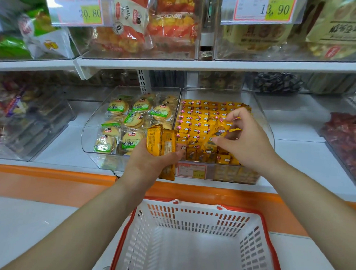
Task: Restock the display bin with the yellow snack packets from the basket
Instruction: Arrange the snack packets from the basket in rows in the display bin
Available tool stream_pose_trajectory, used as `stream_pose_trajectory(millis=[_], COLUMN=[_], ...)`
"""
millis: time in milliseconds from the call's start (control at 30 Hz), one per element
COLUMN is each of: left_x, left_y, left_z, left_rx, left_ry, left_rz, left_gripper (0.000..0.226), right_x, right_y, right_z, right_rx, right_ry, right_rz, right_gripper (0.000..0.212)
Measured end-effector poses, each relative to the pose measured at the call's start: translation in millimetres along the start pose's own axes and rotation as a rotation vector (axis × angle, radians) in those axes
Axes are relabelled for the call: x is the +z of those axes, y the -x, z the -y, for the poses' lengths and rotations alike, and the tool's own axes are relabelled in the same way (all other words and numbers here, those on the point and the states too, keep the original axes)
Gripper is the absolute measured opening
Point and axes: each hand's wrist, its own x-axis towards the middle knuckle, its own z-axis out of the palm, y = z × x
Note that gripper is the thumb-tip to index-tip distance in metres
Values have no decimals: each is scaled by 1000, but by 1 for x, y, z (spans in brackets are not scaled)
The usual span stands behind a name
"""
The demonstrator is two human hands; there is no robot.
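A clear display bin (266, 125) on the shelf is packed with rows of yellow snack packets (196, 117). My left hand (150, 164) grips a stack of yellow packets (161, 142) upright at the bin's front left corner. Over the bin's middle, my right hand (245, 139) pinches one yellow packet (220, 132) between thumb and fingers, tilted above the rows. The white basket with a red rim (264, 224) stands below, in front of the shelf; its visible bottom holds no packets.
A second clear bin (88, 131) with round biscuits in green-labelled wrappers adjoins on the left. More clear bins of snacks flank both sides and fill the upper shelf (195, 64). An orange strip (50, 177) edges the shelf front.
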Motion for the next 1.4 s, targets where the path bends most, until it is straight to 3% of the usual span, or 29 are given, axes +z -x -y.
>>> stream_pose_trajectory(millis=[233,333,533,867,1067,1400], left_x=[-2,-1,-1,2,3,8], left_y=[0,0,1,0,-1,1], left_z=[0,0,-1,0,0,4], left_rx=[2,16,5,5,-6,-38], left_ry=[-30,-40,-38,-44,-45,-21], left_rz=[-1,5,9,20,12,49], left_gripper=[33,32,32,39,37,32], right_x=[5,7,5,3,7,18], right_y=[5,6,6,6,3,3], right_z=[3,1,-6,-4,-6,-20], right_rx=[-177,-193,-143,-154,-118,-7], right_ry=[627,753,794,599,693,640], right_rz=[180,225,352,282,245,288], right_gripper=[47,46,48,32,28,23])
